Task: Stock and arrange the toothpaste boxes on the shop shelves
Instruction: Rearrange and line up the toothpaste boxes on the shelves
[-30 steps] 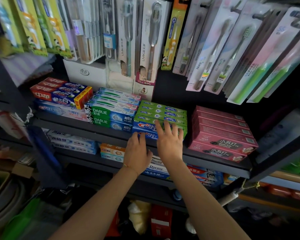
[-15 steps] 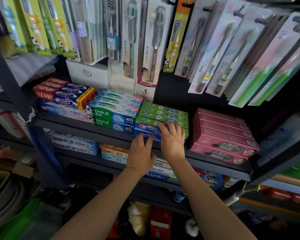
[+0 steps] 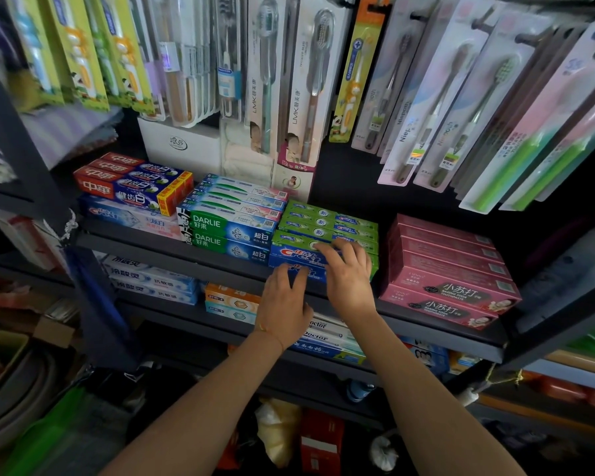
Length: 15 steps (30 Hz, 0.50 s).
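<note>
On the dark middle shelf (image 3: 145, 243) lie stacks of toothpaste boxes. The blue-and-green Crest boxes (image 3: 294, 257) sit at the shelf's front, with more green boxes (image 3: 327, 218) stacked behind them. My right hand (image 3: 349, 280) rests over the front of the Crest stack, fingers spread and a little bent on its top edge. My left hand (image 3: 284, 305) is just left of it and lower, with its fingertips touching the face of the lowest Crest box. Neither hand lifts a box.
Green Darlie boxes (image 3: 227, 231) stand left of the Crest stack, red-and-blue boxes (image 3: 131, 187) further left, pink boxes (image 3: 443, 269) to the right. Toothbrush packs (image 3: 426, 97) hang above. The shelf below holds blue boxes (image 3: 152, 280) and an orange box (image 3: 232, 298). Clutter lies on the floor.
My right hand's fingers went from flat and spread to slightly bent on the Crest stack. My left hand rose a little to touch the lowest box's front.
</note>
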Each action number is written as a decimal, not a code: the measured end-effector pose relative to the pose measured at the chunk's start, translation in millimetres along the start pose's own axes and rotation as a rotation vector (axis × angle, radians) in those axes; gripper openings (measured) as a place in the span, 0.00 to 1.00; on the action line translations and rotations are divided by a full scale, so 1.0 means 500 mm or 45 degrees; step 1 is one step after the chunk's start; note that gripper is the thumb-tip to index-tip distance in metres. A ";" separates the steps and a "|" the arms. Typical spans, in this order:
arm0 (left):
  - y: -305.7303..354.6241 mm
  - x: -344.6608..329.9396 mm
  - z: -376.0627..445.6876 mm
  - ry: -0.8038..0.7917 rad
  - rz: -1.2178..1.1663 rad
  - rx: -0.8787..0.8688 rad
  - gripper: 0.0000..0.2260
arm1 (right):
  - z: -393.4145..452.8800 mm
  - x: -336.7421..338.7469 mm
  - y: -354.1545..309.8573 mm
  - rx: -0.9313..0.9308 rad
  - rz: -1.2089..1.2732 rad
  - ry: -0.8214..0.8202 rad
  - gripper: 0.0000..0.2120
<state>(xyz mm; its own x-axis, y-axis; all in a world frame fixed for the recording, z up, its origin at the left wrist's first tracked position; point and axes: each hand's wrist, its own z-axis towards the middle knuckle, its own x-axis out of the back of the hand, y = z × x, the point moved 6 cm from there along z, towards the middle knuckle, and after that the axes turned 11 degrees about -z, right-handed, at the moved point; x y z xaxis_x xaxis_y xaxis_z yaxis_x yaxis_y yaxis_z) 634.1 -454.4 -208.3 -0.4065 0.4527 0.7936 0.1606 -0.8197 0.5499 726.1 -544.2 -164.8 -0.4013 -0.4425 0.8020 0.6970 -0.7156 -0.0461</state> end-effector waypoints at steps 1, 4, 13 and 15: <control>0.000 0.000 0.000 0.000 0.001 -0.001 0.30 | -0.002 0.000 0.000 0.002 0.000 0.005 0.26; 0.000 -0.002 0.000 -0.017 0.001 0.002 0.30 | -0.004 -0.002 -0.001 0.007 -0.012 0.004 0.25; 0.004 -0.014 0.001 -0.044 0.021 -0.004 0.31 | -0.109 0.076 0.036 -0.412 0.048 0.141 0.06; 0.005 -0.016 0.002 -0.033 0.016 0.000 0.32 | -0.142 0.049 0.063 -0.663 0.194 -0.059 0.02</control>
<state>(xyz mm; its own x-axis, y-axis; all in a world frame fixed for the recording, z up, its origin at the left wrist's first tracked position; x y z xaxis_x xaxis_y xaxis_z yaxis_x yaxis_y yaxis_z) 638.9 -459.8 -213.1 -0.3810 0.4515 0.8068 0.1658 -0.8252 0.5400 696.1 -616.1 -189.2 -0.2840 -0.5460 0.7882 0.3541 -0.8237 -0.4429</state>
